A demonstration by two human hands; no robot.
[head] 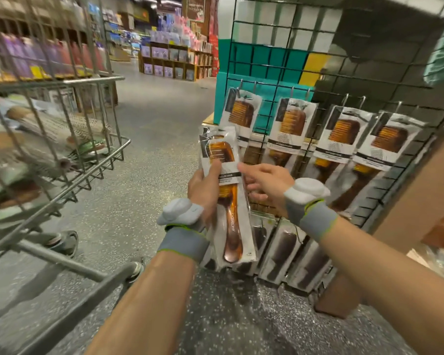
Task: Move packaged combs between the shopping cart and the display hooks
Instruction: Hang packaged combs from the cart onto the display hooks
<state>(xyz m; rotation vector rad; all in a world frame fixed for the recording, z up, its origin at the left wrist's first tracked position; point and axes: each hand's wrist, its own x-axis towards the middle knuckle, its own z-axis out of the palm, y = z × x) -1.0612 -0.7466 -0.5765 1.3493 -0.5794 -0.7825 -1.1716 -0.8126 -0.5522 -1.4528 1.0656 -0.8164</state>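
— Why is the person holding the packaged comb upright, just off the left edge of the wire grid?

— Probably so that its top end is facing the display hooks. The left hand is gripping it mid-length, with the thumb pressing the front and the fingers curling behind. That is leaving the top free for hanging.

— And the right hand?

— It is hovering beside the pack with its fingers loosely spread, holding nothing. Its fingertips are lying at the pack's right edge, perhaps to steady it or peel one off. Whether they are touching is hard to tell.

— One pack or several?

— A second clear edge is showing behind the top, so it is likely a small stack. The count is staying hidden.

— What else is getting lost?

— The hang-hole is blurring out. The hanging packs are covering most of each hook along the grid's middle row, so free hooks are hard to judge. The shopping cart is standing well apart at the left and is being cut off by the frame. Brush-like things are showing inside, but any combs there cannot be made out.
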